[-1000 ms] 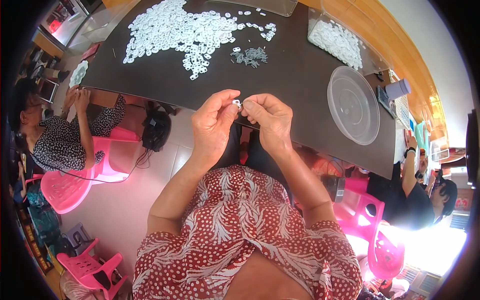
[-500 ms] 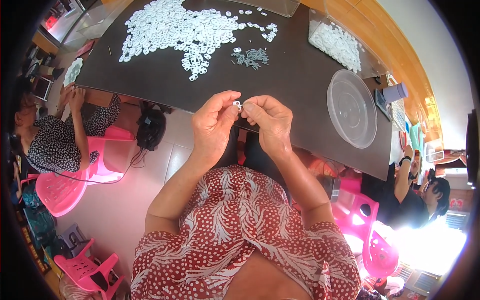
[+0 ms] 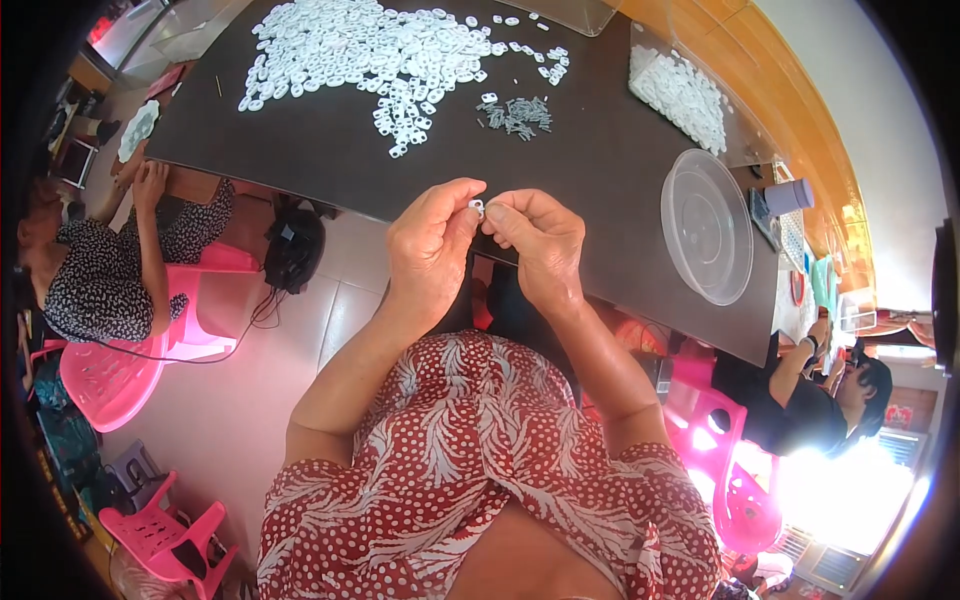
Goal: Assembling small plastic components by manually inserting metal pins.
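Just past the table's near edge, my left hand [image 3: 430, 245] pinches a small white plastic piece [image 3: 476, 204] with a hole in it, between thumb and forefinger. My right hand [image 3: 540, 240] is closed in a pinch right beside that piece. Whatever its fingertips hold, if anything, is hidden. Beyond the hands, a small heap of short grey pins [image 3: 520, 117] lies on the dark table [image 3: 300, 150]. A broad pile of white oval pieces [image 3: 350, 55] spreads over the far left of the table, with several loose ones trailing off to the right.
A round clear plastic lid [image 3: 705, 225] lies at the right. Behind it stands a clear box [image 3: 748, 130] holding more white pieces, near a lilac cup [image 3: 790, 195]. One person [image 3: 100, 285] sits at the left, another [image 3: 815, 400] at the right. Pink chairs [image 3: 165, 530] stand around.
The view has shifted slightly, so the table things appear a little to the right. Both hands keep nearly the same pinch; the white piece looks slightly turned between the fingers.
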A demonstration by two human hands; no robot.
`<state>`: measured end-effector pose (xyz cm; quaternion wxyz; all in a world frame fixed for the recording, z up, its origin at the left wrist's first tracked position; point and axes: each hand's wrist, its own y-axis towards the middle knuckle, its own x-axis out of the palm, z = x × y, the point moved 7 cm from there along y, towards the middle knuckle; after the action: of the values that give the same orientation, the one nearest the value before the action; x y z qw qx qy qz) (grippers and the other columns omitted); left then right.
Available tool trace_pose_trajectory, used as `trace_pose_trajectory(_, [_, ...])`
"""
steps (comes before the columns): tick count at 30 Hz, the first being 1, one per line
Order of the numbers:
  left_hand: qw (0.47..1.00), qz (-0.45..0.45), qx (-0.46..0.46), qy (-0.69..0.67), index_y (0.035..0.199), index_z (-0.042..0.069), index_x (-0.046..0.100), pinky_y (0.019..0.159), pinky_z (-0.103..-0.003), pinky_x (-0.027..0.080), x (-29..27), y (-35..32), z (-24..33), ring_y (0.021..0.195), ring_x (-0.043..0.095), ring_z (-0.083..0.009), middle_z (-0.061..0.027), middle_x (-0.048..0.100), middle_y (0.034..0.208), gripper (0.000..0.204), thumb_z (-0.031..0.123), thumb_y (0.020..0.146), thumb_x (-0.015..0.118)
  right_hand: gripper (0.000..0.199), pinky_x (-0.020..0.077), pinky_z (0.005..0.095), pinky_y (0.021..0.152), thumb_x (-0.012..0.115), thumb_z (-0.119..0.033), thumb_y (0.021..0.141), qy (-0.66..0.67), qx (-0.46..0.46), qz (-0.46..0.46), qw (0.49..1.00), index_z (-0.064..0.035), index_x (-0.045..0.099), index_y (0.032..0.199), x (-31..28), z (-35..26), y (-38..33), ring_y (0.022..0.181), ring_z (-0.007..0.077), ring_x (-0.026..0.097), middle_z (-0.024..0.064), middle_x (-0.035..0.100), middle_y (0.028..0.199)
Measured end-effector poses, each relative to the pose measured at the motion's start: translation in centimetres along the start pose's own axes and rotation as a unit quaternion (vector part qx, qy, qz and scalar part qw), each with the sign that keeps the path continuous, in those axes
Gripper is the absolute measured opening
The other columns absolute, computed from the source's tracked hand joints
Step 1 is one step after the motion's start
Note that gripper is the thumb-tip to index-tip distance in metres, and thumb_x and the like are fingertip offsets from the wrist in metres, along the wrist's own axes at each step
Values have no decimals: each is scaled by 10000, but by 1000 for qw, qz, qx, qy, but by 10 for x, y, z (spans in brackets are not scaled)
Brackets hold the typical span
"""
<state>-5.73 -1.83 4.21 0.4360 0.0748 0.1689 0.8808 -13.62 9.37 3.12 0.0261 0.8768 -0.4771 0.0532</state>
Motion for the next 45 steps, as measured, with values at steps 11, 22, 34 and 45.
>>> trace_pose_trajectory(11, [990,-2,96,102,1057,13,600,562,-220,454,-1,7,5,621,535,-93,-56,585,753,286,-112,801,568,90,400,199,530,581,-63,851,-124,-58,-5,991,15,594,807,8,-5,6,617,30,465,-16,550,694])
trace_pose_trajectory(22, [986,-22,130,106,1044,17,589,599,-315,483,0,13,11,669,595,-242,-115,608,785,363,-120,708,605,112,418,240,546,565,-70,851,-187,-115,-46,974,31,569,804,10,-22,13,635,69,495,36,584,722])
trace_pose_trajectory(34, [994,-38,-68,-70,1082,18,587,557,-208,452,-2,24,-11,614,522,-62,-11,586,737,276,-67,821,560,105,478,242,664,549,-49,867,-132,-81,-79,985,39,578,818,12,-29,23,715,96,566,45,601,747])
trace_pose_trajectory(45, [998,-50,-28,-26,1102,11,583,577,-175,449,3,20,-8,658,506,-36,10,572,785,236,-21,870,554,117,436,247,574,580,-69,847,-196,-111,-49,973,41,577,806,9,-23,24,655,94,541,51,591,717])
